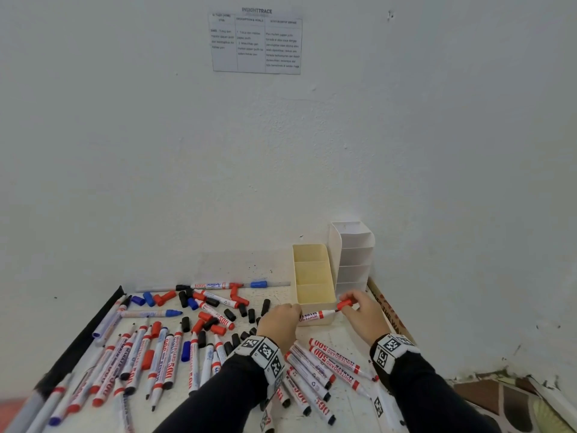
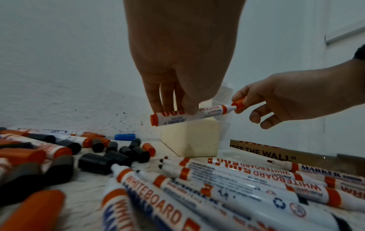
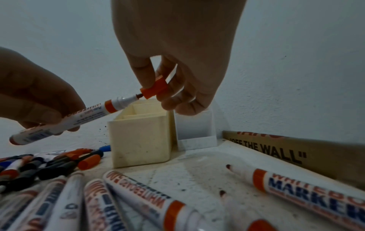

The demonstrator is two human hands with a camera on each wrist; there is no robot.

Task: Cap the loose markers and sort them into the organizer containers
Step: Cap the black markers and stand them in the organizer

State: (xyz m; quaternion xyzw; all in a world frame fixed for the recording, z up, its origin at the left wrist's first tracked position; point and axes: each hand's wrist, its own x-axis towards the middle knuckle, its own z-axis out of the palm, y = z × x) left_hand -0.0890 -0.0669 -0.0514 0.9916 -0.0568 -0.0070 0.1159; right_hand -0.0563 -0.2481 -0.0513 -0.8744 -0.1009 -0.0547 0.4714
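My left hand (image 1: 282, 317) (image 2: 177, 107) grips a red whiteboard marker (image 1: 315, 315) (image 2: 189, 114) (image 3: 79, 118) by its barrel, held level in front of the cream organizer (image 1: 312, 276) (image 2: 189, 137) (image 3: 140, 137). My right hand (image 1: 359, 310) (image 3: 168, 87) pinches a red cap (image 1: 344, 304) (image 2: 240, 104) (image 3: 153, 89) whose mouth sits right at the marker's bare tip. A white tiered organizer (image 1: 352, 254) (image 3: 195, 132) stands behind the cream one against the wall.
Several uncapped markers (image 1: 150, 357) and loose black, red and blue caps (image 1: 218, 317) cover the table to the left and in front. More red markers (image 1: 334, 360) lie under my wrists. A cardboard strip (image 1: 390, 310) (image 3: 296, 156) lines the right edge.
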